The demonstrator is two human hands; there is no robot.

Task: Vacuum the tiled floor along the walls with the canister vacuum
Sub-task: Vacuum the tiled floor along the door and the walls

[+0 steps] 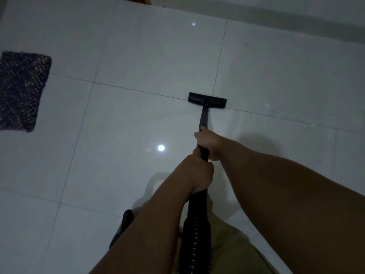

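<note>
A black vacuum wand runs from my hands down to a flat black floor nozzle resting on the glossy white tiled floor, right over a grout line. My right hand is closed around the wand further forward. My left hand grips it closer to me, where the ribbed black hose begins. The hose drops between my arms toward the bottom edge. The canister itself is not in view.
A dark woven mat lies on the floor at the left. The wall base runs along the top right, well beyond the nozzle. A dark rounded object shows beside my left forearm. Ceiling light glints off the tiles.
</note>
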